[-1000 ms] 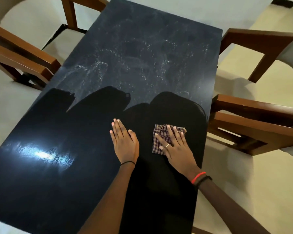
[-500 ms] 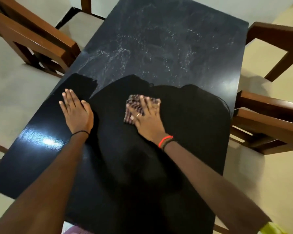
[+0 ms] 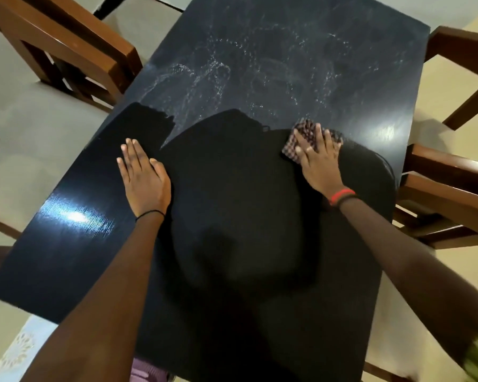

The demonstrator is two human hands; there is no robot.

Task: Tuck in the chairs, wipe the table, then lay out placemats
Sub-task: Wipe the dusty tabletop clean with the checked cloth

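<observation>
A dark glossy table (image 3: 273, 64) fills the view, with pale streaks of droplets across its far half. My right hand (image 3: 319, 164) lies flat with straight fingers on a checked cloth (image 3: 291, 148), pressing it to the tabletop near the right edge. My left hand (image 3: 144, 179) rests flat on the table, left of centre, fingers straight and holding nothing. Wooden chairs stand along both long sides: one at the far left (image 3: 66, 48), one at the near right (image 3: 450, 194) and one at the far right (image 3: 461, 48).
A pale cushioned seat (image 3: 9, 354) shows at the lower left below the table's near corner. Cream floor (image 3: 453, 271) lies to the right of the table. My shadow darkens the middle of the tabletop.
My right hand has slid the cloth from the table's middle out toward the right edge. My left hand has stayed flat on the table's left part.
</observation>
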